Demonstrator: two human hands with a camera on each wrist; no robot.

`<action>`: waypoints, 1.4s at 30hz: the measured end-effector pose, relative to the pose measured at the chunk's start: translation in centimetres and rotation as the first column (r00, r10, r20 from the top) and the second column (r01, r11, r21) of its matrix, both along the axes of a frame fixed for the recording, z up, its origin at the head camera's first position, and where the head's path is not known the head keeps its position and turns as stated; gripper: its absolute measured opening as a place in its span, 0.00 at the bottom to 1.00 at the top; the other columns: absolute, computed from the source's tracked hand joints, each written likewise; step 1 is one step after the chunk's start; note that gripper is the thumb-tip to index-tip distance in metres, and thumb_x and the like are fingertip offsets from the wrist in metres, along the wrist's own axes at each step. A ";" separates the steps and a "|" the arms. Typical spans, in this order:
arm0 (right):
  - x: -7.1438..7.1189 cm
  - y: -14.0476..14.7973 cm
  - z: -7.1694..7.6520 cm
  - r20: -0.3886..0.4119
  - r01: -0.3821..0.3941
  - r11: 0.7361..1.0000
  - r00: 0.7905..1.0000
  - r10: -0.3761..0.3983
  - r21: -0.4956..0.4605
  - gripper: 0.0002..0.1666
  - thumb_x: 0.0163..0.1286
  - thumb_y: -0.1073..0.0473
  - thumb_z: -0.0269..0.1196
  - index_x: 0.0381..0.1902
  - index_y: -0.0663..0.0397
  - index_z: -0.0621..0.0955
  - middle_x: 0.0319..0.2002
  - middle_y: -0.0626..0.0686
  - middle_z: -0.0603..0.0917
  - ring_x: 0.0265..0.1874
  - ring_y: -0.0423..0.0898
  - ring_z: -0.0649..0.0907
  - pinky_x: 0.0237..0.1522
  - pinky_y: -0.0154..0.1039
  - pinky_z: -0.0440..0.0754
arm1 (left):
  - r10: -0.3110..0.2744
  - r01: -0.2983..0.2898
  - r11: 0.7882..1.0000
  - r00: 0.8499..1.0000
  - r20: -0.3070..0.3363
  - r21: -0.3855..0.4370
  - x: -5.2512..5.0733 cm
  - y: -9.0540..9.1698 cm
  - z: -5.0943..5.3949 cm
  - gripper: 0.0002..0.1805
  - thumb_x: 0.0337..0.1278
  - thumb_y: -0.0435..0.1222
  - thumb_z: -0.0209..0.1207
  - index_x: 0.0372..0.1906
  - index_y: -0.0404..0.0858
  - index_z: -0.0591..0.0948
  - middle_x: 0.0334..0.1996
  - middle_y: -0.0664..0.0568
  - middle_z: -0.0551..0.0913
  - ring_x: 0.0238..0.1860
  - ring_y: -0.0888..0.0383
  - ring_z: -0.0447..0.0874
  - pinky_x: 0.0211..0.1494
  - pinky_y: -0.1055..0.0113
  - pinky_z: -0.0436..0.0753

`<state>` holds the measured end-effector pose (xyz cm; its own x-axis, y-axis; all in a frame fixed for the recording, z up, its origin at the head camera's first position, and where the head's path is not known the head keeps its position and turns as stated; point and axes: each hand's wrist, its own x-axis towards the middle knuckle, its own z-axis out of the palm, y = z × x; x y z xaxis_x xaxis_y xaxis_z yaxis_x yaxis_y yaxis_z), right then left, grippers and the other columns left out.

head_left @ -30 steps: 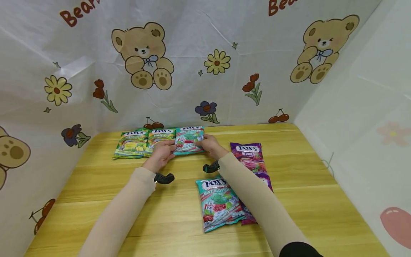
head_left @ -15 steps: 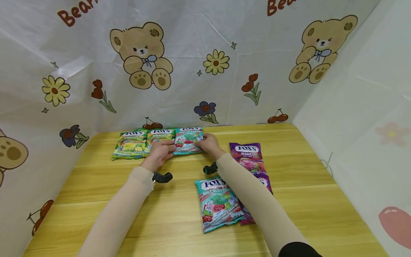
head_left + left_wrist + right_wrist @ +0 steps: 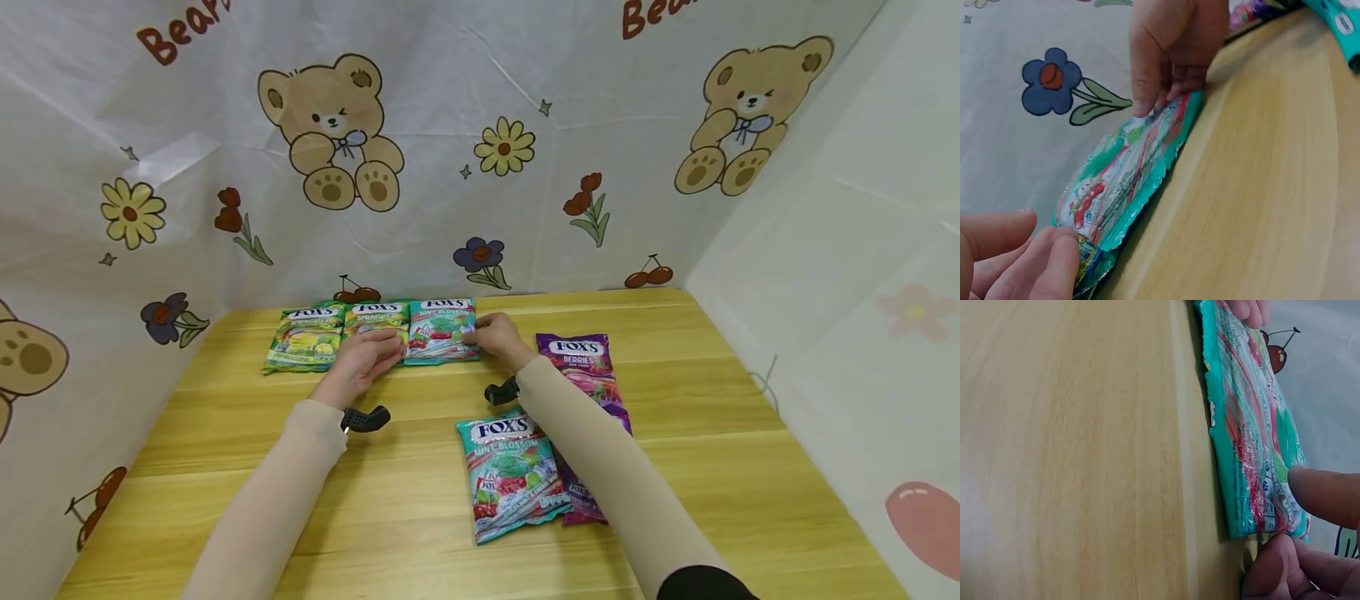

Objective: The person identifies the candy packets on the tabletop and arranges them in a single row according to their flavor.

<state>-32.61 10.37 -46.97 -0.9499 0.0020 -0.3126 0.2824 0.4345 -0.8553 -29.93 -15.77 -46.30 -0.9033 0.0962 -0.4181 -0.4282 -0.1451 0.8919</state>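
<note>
A teal Mint Blossom candy bag (image 3: pixel 442 332) lies at the back of the table, last on the right in a row of bags. My right hand (image 3: pixel 498 337) pinches its right edge; in the right wrist view the thumb (image 3: pixel 1325 490) lies on top and the fingers are at the edge. My left hand (image 3: pixel 362 364) is at the bag's left end, in front of a partly covered yellow-green candy bag (image 3: pixel 378 321). In the left wrist view its thumb (image 3: pixel 997 234) stands apart from the fingers, with nothing gripped. Another yellow-green candy bag (image 3: pixel 303 337) ends the row at left.
A second teal candy bag (image 3: pixel 510 479) lies nearer on the wooden table (image 3: pixel 397 517), overlapping a purple bag partly hidden by my right forearm. Behind that is a purple Berries bag (image 3: pixel 577 362). A printed cloth (image 3: pixel 435 225) hangs along the table's back edge.
My left hand has let go of the teal bag's left edge and drawn slightly left. The bag now lies flatter, shifted slightly towards me. My right hand has moved slightly right.
</note>
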 end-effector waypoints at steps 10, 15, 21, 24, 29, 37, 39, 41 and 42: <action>1.1 1.6 0.1 0.062 -0.021 0.994 0.998 0.028 -0.110 0.33 0.69 0.53 0.71 0.68 0.60 0.77 0.55 0.59 0.79 0.46 0.51 0.78 0.51 0.39 0.81 | -0.049 0.049 0.997 0.999 -0.007 0.067 1.3 0.9 0.4 0.29 0.73 0.31 0.60 0.75 0.35 0.70 0.61 0.47 0.84 0.61 0.52 0.85 0.67 0.61 0.81; 1.8 2.3 0.4 0.078 -0.056 0.992 0.995 0.065 -0.113 0.32 0.69 0.53 0.71 0.67 0.59 0.78 0.54 0.59 0.82 0.47 0.50 0.81 0.54 0.40 0.83 | -0.128 0.129 0.990 0.992 -0.018 0.059 2.2 1.8 0.1 0.27 0.75 0.32 0.58 0.74 0.34 0.71 0.73 0.40 0.73 0.70 0.46 0.77 0.73 0.55 0.75; 3.1 3.5 0.8 0.071 -0.132 0.978 0.987 0.145 -0.158 0.32 0.72 0.54 0.68 0.70 0.60 0.76 0.60 0.60 0.82 0.52 0.52 0.84 0.62 0.44 0.84 | -0.179 0.180 0.982 0.984 -0.026 0.064 2.9 2.7 -0.2 0.27 0.77 0.30 0.55 0.75 0.32 0.69 0.74 0.37 0.70 0.74 0.40 0.70 0.73 0.52 0.76; 3.9 4.2 1.1 0.058 -0.158 0.972 0.984 0.170 -0.175 0.33 0.73 0.55 0.67 0.71 0.61 0.74 0.64 0.60 0.80 0.57 0.54 0.84 0.66 0.46 0.82 | -0.203 0.204 0.977 0.979 -0.024 0.057 3.3 3.0 -0.2 0.28 0.76 0.30 0.55 0.76 0.32 0.67 0.74 0.36 0.70 0.73 0.39 0.72 0.72 0.49 0.76; 5.0 4.9 1.7 0.042 -0.164 0.961 0.983 0.178 -0.225 0.31 0.75 0.56 0.65 0.71 0.62 0.74 0.63 0.61 0.81 0.61 0.58 0.82 0.69 0.48 0.79 | -0.267 0.267 0.963 0.964 -0.004 0.045 4.2 3.4 -0.6 0.30 0.75 0.33 0.58 0.76 0.32 0.67 0.72 0.34 0.72 0.70 0.40 0.76 0.71 0.47 0.77; 7.3 6.2 2.0 0.056 -0.203 0.958 0.974 0.218 -0.203 0.31 0.74 0.57 0.66 0.71 0.62 0.74 0.59 0.61 0.83 0.57 0.58 0.84 0.68 0.52 0.80 | -0.320 0.319 0.947 0.947 0.036 0.023 6.3 3.5 -1.3 0.29 0.75 0.34 0.58 0.75 0.31 0.68 0.69 0.36 0.76 0.66 0.44 0.81 0.71 0.49 0.78; 8.0 6.7 2.0 0.039 -0.216 0.956 0.973 0.228 -0.199 0.31 0.75 0.57 0.66 0.71 0.64 0.74 0.58 0.61 0.83 0.55 0.57 0.84 0.67 0.52 0.81 | -0.323 0.322 0.946 0.946 0.036 0.020 6.8 3.5 -1.4 0.28 0.75 0.33 0.58 0.74 0.29 0.69 0.68 0.35 0.77 0.64 0.46 0.83 0.70 0.50 0.79; 8.9 7.3 2.1 0.021 -0.233 0.955 0.970 0.241 -0.186 0.32 0.75 0.56 0.66 0.71 0.64 0.74 0.57 0.61 0.83 0.54 0.55 0.84 0.66 0.52 0.82 | -0.332 0.331 0.943 0.943 0.039 0.020 7.4 3.7 -1.6 0.28 0.75 0.33 0.59 0.73 0.28 0.70 0.68 0.35 0.78 0.62 0.47 0.84 0.68 0.52 0.81; 9.4 7.6 2.2 0.013 -0.243 0.953 0.968 0.249 -0.181 0.32 0.75 0.55 0.66 0.71 0.64 0.74 0.57 0.61 0.83 0.53 0.55 0.84 0.65 0.51 0.82 | -0.337 0.336 0.942 0.941 0.039 0.019 7.7 3.7 -1.7 0.27 0.74 0.33 0.59 0.72 0.28 0.70 0.67 0.35 0.78 0.61 0.47 0.85 0.67 0.53 0.82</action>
